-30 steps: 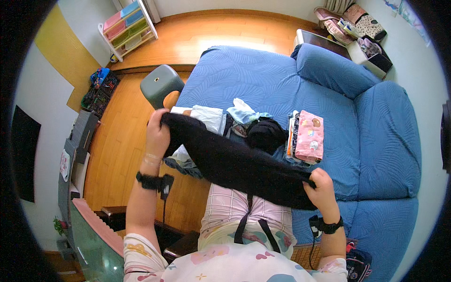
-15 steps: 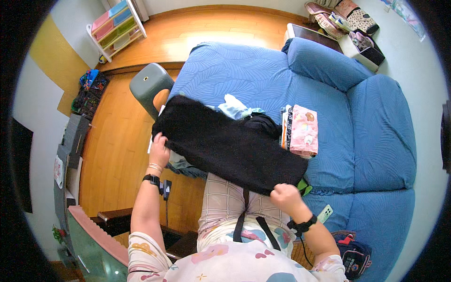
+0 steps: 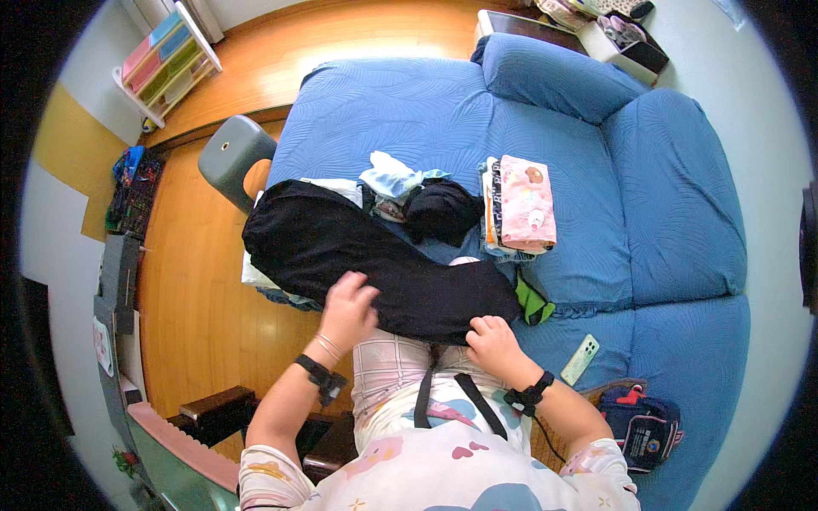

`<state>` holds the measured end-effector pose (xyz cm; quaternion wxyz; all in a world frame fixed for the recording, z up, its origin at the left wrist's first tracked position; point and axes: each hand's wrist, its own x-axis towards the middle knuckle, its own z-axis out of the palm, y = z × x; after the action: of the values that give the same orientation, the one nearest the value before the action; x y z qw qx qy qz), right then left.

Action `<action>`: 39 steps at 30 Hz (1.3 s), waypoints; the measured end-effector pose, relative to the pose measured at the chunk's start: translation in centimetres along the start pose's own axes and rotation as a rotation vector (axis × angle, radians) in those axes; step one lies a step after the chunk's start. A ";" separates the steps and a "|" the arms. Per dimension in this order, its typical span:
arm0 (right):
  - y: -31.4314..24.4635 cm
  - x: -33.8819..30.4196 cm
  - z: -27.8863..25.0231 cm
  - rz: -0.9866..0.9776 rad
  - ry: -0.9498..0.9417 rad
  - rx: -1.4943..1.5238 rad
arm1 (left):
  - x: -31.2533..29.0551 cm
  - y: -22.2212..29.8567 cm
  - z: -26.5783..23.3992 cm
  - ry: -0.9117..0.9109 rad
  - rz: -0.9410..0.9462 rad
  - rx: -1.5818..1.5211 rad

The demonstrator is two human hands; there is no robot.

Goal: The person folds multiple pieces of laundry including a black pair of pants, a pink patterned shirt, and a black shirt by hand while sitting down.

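A long piece of black clothing (image 3: 375,260) lies slantwise over the near edge of the blue-covered sofa and across my lap; its exact kind is not clear. With closed fingers my right hand (image 3: 496,347) grips its near edge toward the right end. My left hand (image 3: 349,307) is over the near edge by the middle, fingers apart and slightly blurred. Beyond the garment lie a bunched dark cloth (image 3: 441,211) and a crumpled light-blue cloth (image 3: 394,175). To their right stands a folded stack with a pink printed cloth (image 3: 527,204) on top.
A grey stool (image 3: 234,153) stands at the sofa's left end. Right of my right hand are a green cloth (image 3: 532,300), a phone (image 3: 581,358) and a dark blue bag (image 3: 641,426). At lower left is a table with a pink scalloped edge (image 3: 183,451).
My left hand has left the garment's far-left end and moved right to its middle. The garment looks narrower and shorter. My right hand still grips the edge, slightly further left. The view has shifted.
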<state>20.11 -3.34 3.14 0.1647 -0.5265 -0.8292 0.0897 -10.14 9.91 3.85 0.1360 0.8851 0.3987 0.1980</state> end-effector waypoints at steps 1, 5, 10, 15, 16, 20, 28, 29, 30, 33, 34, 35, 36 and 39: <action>0.0 0.2 -0.5 0.020 0.045 0.025 | 0.3 2.3 0.5 -0.055 0.070 -0.071; -0.2 0.9 -2.4 0.065 0.180 0.111 | 1.4 8.5 2.6 -0.145 0.219 -0.137; -0.9 -0.4 -0.8 0.068 0.083 0.169 | 3.1 7.4 4.3 -0.089 0.047 -0.115; -2.3 0.3 -1.8 -0.085 0.137 0.292 | 3.9 7.4 3.7 -0.058 0.031 -0.055; -2.2 0.4 -1.6 -0.039 0.050 0.307 | 4.1 7.1 3.5 -0.025 0.017 -0.057; -0.2 0.5 -0.2 0.198 -0.137 0.182 | 6.1 6.4 1.9 0.099 -0.002 -0.112; 1.3 1.1 -7.4 0.462 0.138 -0.006 | 8.3 6.3 -0.7 0.107 0.007 -0.120; 1.3 1.0 -7.4 0.397 0.103 0.009 | 8.6 6.2 -0.8 0.118 0.001 -0.130; 1.3 0.8 -7.3 0.332 0.068 0.024 | 8.8 6.0 -0.9 0.129 -0.006 -0.140; 0.8 -1.4 -4.6 0.230 -0.186 0.210 | 8.8 5.6 -0.9 0.120 -0.026 -0.174; 0.4 -1.9 -4.0 0.224 -0.238 0.233 | 8.7 5.6 -1.0 0.108 -0.023 -0.176; -0.1 -2.3 -4.2 0.209 -0.267 0.278 | 8.3 5.5 -0.8 0.122 -0.017 -0.191; -0.2 -2.3 -4.5 0.237 -0.292 0.265 | 8.2 5.5 -0.8 0.117 -0.038 -0.199; 0.2 -2.2 -5.0 0.372 -0.338 0.121 | 7.9 5.4 -0.6 0.114 -0.073 -0.215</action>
<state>22.95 -5.33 7.33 0.0356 -0.6367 -0.7270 0.2544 -2.10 12.51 8.48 0.2144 0.8376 0.4142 0.2845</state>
